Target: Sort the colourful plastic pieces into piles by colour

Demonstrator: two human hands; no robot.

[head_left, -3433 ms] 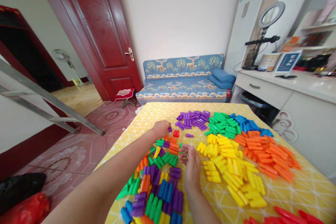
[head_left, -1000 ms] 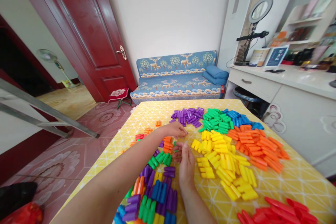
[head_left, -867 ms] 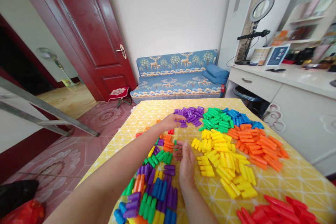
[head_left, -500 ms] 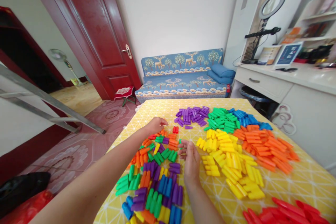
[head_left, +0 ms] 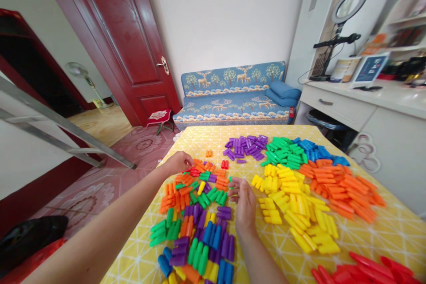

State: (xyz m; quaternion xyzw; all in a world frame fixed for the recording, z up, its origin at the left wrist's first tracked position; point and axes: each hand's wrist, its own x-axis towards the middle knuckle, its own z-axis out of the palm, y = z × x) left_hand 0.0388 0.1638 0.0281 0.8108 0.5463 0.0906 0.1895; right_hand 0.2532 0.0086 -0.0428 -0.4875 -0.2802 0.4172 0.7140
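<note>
My left hand (head_left: pixel 179 163) is at the far left of a mixed heap of plastic tube pieces, fingers closed beside some red plastic pieces (head_left: pixel 195 171). What lies between its fingertips is hidden. On the heap's right side is my right hand (head_left: pixel 245 208), its fingers curled, with a small green plastic piece (head_left: pixel 230 179) showing at the fingertips. Between the hands lie orange pieces (head_left: pixel 221 182) and green pieces (head_left: pixel 213 195). A pair of red pieces (head_left: pixel 225 164) and a small orange piece (head_left: pixel 208 153) lie apart, beyond the heap.
Single-colour piles spread over the yellow tablecloth (head_left: pixel 193 140): purple (head_left: pixel 246 146), green (head_left: pixel 284 151), blue (head_left: pixel 313 148), orange (head_left: pixel 339 186), yellow (head_left: pixel 296 204) and red (head_left: pixel 362 270). A patterned sofa (head_left: pixel 229 106) stands beyond the table, and a white cabinet (head_left: pixel 382 120) at right.
My left hand has moved left and nearer, back to the heap's edge. A small orange piece now shows on the cloth where that hand was. My right hand has hardly moved.
</note>
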